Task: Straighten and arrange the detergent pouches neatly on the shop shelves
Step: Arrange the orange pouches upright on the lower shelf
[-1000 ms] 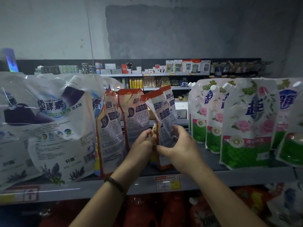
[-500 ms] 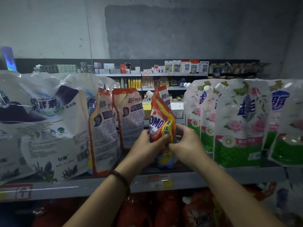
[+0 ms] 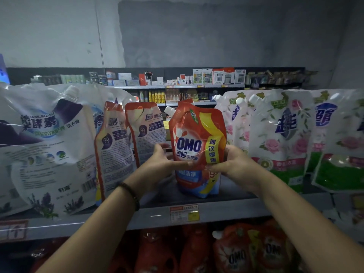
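Two hands: left hand (image 3: 164, 161), right hand (image 3: 235, 164). One front-facing OMO pouch (image 3: 197, 146). Two back-facing orange pouches (image 3: 113, 150) left of it. At least four rose pouches (image 3: 281, 138) at right. One bracelet (image 3: 130, 196).

"OMO" on the red upright pouch (image 3: 197, 146) and lower-shelf pouches (image 3: 236, 257); "99" on back-turned pouches (image 3: 113, 146).

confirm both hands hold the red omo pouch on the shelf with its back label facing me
No: in the head view the red OMO pouch shows you its front logo, not its back label. The left hand and right hand do hold it on the shelf.
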Motion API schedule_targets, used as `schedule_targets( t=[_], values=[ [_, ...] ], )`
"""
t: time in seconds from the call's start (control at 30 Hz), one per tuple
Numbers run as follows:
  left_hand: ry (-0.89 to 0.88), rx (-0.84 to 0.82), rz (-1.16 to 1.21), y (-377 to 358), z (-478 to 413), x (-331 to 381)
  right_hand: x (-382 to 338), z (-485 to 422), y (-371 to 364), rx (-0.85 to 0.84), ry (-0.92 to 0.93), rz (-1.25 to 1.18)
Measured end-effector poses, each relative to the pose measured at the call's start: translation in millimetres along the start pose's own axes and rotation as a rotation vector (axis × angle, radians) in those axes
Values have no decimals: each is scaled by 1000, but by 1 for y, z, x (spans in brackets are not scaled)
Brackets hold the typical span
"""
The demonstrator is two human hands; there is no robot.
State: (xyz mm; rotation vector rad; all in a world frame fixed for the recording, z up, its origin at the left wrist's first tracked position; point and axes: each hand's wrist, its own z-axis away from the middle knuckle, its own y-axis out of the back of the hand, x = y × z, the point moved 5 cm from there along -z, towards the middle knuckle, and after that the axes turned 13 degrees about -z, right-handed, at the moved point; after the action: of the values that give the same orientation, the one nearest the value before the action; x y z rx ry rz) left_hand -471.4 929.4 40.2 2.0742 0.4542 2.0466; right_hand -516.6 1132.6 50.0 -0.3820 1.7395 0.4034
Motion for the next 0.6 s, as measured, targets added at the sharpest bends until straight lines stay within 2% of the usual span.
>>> schedule_targets(
  t=[0.1,0.17,0.43,0.6],
  values=[
    [-39,-151,22,-6,-3,-4,-2,2,5,8,9,-17],
    [-97,-176,-50,-9,-5,-6,-1,3,6,23,10,-7],
    [-201,29,-199,-19,-2,-5,-2,13,14,205,-12,85],
    [-226,67,-230,-24,3,-3,1,20,15,237,-6,79]
  ],
)
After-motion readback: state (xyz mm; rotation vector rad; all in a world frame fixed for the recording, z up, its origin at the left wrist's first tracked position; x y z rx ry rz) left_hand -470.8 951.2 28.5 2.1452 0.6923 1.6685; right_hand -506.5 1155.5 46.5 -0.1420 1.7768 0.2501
